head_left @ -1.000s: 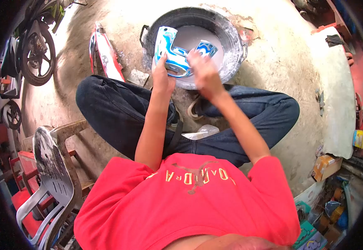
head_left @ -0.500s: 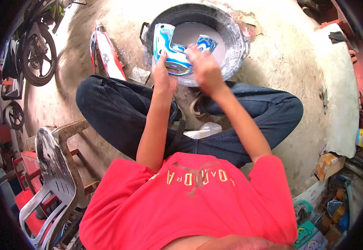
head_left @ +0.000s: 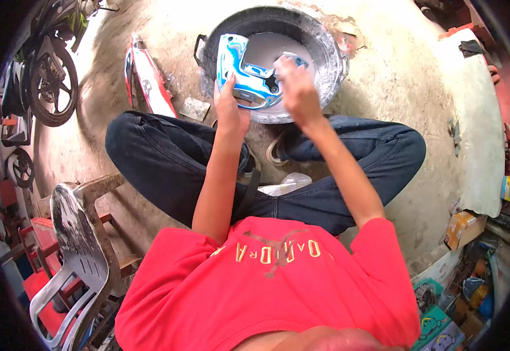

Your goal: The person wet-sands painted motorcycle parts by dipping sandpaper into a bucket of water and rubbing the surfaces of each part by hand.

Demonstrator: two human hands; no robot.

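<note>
Primary risk: slip of the blue-and-white panel. I judge that a wet surface, combined with support at one side only, could let it rotate or drop into the basin, splashing the pale liquid. Cause: sideways load from my right hand exceeding the hold of my left hand. Secondary risk: flexing or cracking at the narrow section between the panel's limbs, if pressure is applied far from the holding point. Contact with the basin rim could also scuff the panel edge.

Panel position: upper centre of the frame, above the basin opening, at the fingertip end of my left hand. That hand pinches the panel's lower left portion, thumb on the upper face; its other fingers are largely hidden beneath. My right hand is at the panel's right limb, overlapping it in view, fingers bent and drawn together. Blur prevents me from confirming firm contact or any small item between those fingers.
</note>
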